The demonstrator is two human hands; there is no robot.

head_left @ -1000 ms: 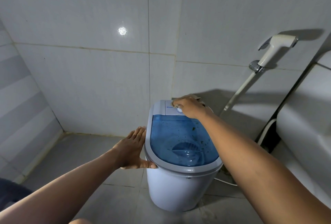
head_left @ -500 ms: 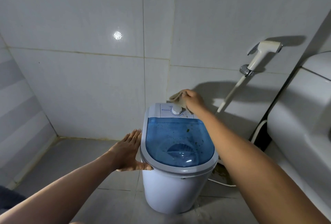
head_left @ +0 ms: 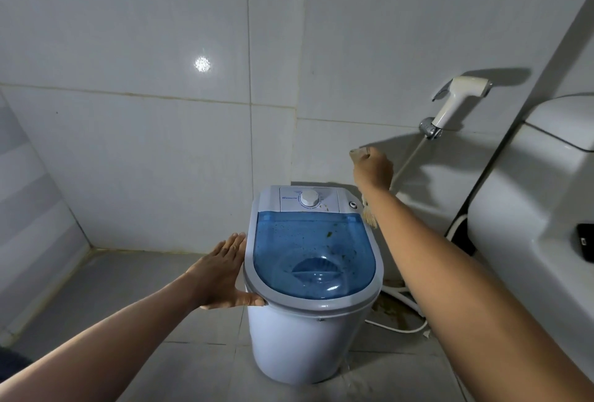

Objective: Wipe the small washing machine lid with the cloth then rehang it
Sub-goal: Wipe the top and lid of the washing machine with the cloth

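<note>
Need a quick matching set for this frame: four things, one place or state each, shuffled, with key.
Things:
1. cloth
2. left hand
3. dial
4. spray nozzle

States:
A. mounted on the wall
B. flat against the washer's side
C. on the control panel behind the blue lid
D. gripped in the raised right hand

Pairs: 1-D, 2-B, 3-C, 4-A

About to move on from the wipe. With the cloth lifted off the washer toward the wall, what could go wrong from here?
1. The blue lid shows dark specks; hanging the cloth now may leave it dirty.
2. No hook is visible near the right hand; the dangling cloth could snag the bidet sprayer hose.
3. The left hand only presses flat on the washing machine side, so a bump might shift it.
</note>
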